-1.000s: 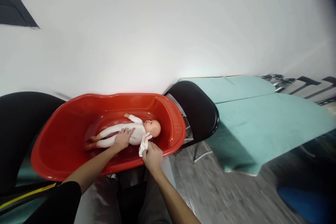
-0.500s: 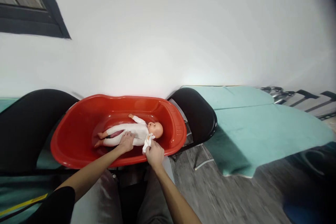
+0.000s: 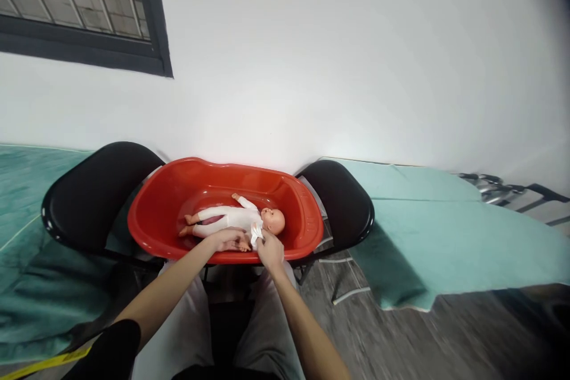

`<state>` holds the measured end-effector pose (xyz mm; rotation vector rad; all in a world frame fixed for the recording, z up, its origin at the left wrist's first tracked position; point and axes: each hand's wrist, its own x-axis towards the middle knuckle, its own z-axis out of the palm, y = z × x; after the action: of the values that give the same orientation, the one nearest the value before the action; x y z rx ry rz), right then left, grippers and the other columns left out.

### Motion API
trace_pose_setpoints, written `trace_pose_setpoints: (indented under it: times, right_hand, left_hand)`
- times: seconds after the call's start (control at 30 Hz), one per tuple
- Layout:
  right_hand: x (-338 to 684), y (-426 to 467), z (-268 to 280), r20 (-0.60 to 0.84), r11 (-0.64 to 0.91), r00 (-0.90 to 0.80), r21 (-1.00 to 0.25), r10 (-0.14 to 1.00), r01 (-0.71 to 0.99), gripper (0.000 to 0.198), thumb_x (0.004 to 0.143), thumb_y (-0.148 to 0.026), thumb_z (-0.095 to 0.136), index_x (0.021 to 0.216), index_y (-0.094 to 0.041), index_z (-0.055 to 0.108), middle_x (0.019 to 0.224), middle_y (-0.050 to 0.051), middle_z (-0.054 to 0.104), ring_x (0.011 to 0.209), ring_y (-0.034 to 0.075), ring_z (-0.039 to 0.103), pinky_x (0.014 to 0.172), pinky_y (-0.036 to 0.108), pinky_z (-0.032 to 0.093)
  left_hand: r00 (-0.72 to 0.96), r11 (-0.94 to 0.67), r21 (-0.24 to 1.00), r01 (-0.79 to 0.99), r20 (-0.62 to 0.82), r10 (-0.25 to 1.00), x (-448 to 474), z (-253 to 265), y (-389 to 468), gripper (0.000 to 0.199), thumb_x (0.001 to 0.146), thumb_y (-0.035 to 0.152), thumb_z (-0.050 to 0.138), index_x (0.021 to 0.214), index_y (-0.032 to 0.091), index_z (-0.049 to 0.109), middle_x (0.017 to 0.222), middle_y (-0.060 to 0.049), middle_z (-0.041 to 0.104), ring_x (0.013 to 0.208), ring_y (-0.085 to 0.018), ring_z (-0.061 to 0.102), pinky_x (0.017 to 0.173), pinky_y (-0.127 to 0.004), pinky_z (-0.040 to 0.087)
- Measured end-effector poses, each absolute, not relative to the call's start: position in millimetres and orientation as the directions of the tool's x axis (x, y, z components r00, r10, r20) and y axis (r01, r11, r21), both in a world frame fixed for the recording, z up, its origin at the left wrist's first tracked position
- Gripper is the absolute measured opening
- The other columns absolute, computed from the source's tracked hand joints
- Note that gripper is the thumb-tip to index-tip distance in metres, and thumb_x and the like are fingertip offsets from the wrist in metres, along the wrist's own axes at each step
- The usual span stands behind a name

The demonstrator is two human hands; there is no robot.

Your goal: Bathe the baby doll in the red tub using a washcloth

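A baby doll (image 3: 231, 215) in white lies on its back inside a red baby bathtub (image 3: 312, 231), its bald head toward the right end. My left hand (image 3: 227, 239) is closed around the doll's near forearm, and the doll's small hand (image 3: 244, 246) sticks out past my fingers. Pinched in my right hand (image 3: 271, 250) is a crumpled white cloth (image 3: 256, 234), held beside the doll's near shoulder, just below its head. My fingertips partly cover the cloth.
The tub stands between two black chairs, a left one (image 3: 84, 202) and a right one (image 3: 342, 202), against a white wall. Green-covered surfaces lie at far left (image 3: 35, 190) and right (image 3: 445, 243). A barred window (image 3: 80, 0) is at upper left.
My left hand has slid from the doll's hip to its near forearm and taken hold of it. The right hand keeps the cloth near the shoulder. My view has swung left.
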<state>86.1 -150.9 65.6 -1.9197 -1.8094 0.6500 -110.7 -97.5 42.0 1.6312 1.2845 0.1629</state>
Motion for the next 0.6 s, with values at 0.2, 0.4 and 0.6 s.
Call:
trace_pose_setpoints:
  times: [0.2, 0.4, 0.6]
  right_hand:
    - [85, -138, 68, -0.065, 0.003, -0.181, -0.935, 0.981, 0.355, 0.061, 0.108, -0.054, 0.042, 0.091, -0.012, 0.082, 0.102, 0.011, 0.081, 0.096, 0.018, 0.073, 0.09, 0.025, 0.053]
    - [74, -132, 55, 0.084, 0.167, -0.183, -0.848, 0.98, 0.503, 0.037, 0.097, -0.029, 0.06, 0.123, -0.013, 0.081, 0.107, 0.009, 0.079, 0.093, 0.017, 0.071, 0.094, 0.027, 0.057]
    - [67, -128, 44, 0.002, 0.154, -0.216, -0.708, 0.976, 0.689, 0.05, 0.095, -0.017, 0.068, 0.145, -0.017, 0.074, 0.155, 0.014, 0.068, 0.144, 0.023, 0.064, 0.127, 0.035, 0.047]
  left_hand:
    - [0.272, 0.235, 0.742, 0.628, -0.493, 0.827, -105, 35, -95, 0.062, 0.105, 0.039, 0.054, 0.165, 0.022, 0.06, 0.129, -0.015, 0.079, 0.128, -0.036, 0.069, 0.105, -0.051, 0.052]
    - [0.234, 0.158, 0.714, 0.682, -0.417, 0.878, -104, 19, -92, 0.057, 0.109, 0.031, 0.046, 0.164, 0.022, 0.061, 0.13, -0.014, 0.08, 0.126, -0.034, 0.072, 0.106, -0.049, 0.055]
    - [0.249, 0.138, 0.686, 0.715, -0.434, 0.866, -104, 26, -91, 0.052, 0.109, 0.03, 0.053, 0.155, 0.011, 0.066, 0.123, -0.02, 0.08, 0.122, -0.034, 0.071, 0.107, -0.049, 0.052]
